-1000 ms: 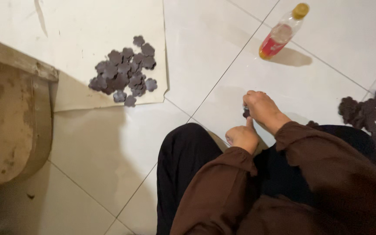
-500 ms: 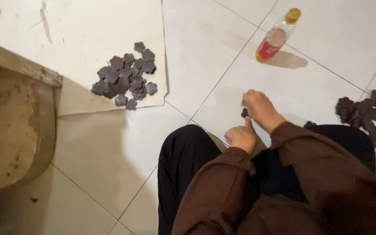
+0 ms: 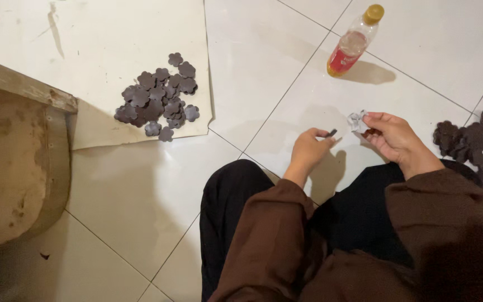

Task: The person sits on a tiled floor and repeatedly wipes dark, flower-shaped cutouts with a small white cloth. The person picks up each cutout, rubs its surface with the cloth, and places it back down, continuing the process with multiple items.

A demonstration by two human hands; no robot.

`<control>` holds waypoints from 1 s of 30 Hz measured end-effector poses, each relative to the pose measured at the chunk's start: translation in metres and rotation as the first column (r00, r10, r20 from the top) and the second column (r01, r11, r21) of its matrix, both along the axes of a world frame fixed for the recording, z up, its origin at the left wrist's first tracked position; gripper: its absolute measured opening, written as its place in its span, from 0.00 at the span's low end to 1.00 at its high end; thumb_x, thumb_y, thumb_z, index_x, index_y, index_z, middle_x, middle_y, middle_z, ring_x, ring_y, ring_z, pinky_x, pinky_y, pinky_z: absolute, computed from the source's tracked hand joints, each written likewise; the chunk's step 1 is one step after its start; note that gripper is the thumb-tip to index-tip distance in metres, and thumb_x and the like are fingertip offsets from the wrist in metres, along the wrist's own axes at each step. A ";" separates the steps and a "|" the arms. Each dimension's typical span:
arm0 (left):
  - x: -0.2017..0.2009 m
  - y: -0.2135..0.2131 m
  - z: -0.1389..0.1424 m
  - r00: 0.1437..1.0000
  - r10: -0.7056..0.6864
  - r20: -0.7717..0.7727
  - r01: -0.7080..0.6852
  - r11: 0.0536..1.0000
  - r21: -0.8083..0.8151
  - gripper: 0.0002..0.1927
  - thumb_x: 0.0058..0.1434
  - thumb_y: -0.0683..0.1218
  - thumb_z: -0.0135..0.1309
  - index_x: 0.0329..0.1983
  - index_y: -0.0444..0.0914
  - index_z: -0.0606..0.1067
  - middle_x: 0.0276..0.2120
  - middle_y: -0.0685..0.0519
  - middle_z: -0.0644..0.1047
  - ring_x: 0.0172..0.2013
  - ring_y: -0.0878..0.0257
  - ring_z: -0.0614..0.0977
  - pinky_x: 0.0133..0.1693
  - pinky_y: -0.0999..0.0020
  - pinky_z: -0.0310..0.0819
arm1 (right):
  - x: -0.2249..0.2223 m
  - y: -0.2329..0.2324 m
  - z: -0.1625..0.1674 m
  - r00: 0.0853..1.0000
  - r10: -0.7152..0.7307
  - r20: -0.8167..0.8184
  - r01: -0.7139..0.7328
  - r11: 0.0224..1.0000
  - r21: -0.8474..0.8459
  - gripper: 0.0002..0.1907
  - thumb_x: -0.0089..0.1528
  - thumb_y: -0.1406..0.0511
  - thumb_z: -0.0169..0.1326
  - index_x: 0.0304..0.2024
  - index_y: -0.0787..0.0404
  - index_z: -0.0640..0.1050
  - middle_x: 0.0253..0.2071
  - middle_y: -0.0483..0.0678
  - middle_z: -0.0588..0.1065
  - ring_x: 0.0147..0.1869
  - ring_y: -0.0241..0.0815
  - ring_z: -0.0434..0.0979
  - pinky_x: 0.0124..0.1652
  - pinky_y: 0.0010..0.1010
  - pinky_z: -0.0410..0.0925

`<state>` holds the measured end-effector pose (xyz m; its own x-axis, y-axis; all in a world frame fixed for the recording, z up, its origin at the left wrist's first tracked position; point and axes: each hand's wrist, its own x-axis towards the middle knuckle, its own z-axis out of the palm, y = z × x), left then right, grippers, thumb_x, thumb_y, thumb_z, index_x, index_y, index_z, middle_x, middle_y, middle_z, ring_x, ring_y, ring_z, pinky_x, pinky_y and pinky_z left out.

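I sit on a white tiled floor in brown sleeves and black trousers. My left hand (image 3: pixel 308 151) pinches a small dark flat piece (image 3: pixel 332 133) between thumb and fingertips. My right hand (image 3: pixel 395 140) is a short way to its right and holds a small crumpled silvery-white scrap (image 3: pixel 358 121) at its fingertips. The two hands are apart, above the floor in front of my knees. A pile of dark flower-shaped pieces (image 3: pixel 160 100) lies on a pale sheet (image 3: pixel 113 45) at the upper left. Another pile of the same pieces (image 3: pixel 476 145) lies at the right edge, by my right arm.
A plastic bottle (image 3: pixel 354 42) with a yellow cap and a red label lies on the tiles at the upper right. A worn wooden block or stool (image 3: pixel 12 162) stands at the left edge, partly over the pale sheet.
My hands were close together over my knee. They have drawn apart and lifted, the left now holding the dark piece and the right holding the silvery scrap.
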<state>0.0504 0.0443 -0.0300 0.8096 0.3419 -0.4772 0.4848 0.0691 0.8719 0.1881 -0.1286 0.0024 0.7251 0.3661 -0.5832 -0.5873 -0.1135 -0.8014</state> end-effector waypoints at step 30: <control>-0.023 -0.018 0.005 0.682 -0.362 -0.636 0.693 0.600 0.401 0.48 0.63 0.43 0.49 0.81 0.46 0.37 0.44 0.49 0.83 0.38 0.52 0.85 0.28 0.53 0.74 | -0.087 0.069 -0.017 0.355 0.661 0.661 -0.010 0.710 -0.704 0.06 0.65 0.68 0.55 0.40 0.66 0.80 0.43 0.57 0.77 0.46 0.58 0.77 0.45 0.43 0.71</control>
